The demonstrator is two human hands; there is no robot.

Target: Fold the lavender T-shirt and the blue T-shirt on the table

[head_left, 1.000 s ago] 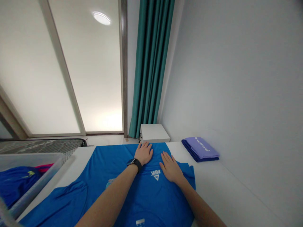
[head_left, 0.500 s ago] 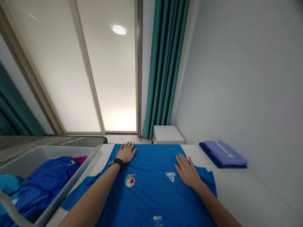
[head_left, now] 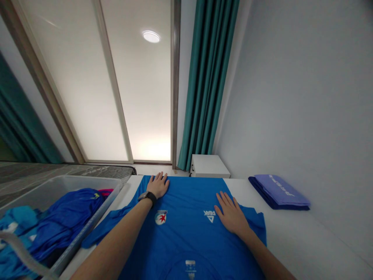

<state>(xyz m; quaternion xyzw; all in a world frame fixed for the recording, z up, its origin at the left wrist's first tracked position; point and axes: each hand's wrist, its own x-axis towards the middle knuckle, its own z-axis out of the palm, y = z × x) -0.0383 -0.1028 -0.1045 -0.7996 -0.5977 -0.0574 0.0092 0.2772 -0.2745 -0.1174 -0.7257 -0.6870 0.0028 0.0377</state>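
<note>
A blue T-shirt (head_left: 189, 233) lies spread out on the white table (head_left: 294, 241), its neckline towards me and its chest logos upside down. My left hand (head_left: 157, 185), with a dark watch on the wrist, rests flat on the shirt near its far left edge, fingers spread. On the right side of the chest, beside the white logo, my right hand (head_left: 230, 212) lies flat with its fingers apart. Neither hand grips the cloth. The left sleeve is partly hidden under my left forearm.
At the left stands a clear plastic bin (head_left: 87, 229) holding crumpled blue clothes (head_left: 68, 217). A folded purple and navy garment (head_left: 279, 191) lies at the table's right, near the wall. Beyond the table are a small white cabinet (head_left: 210, 165) and a green curtain (head_left: 208, 85).
The view has shifted slightly, so the bin and folded garment appear a little further right. The shirt's left sleeve is drawn in closer and more bunched. Both hands stay flat on the shirt.
</note>
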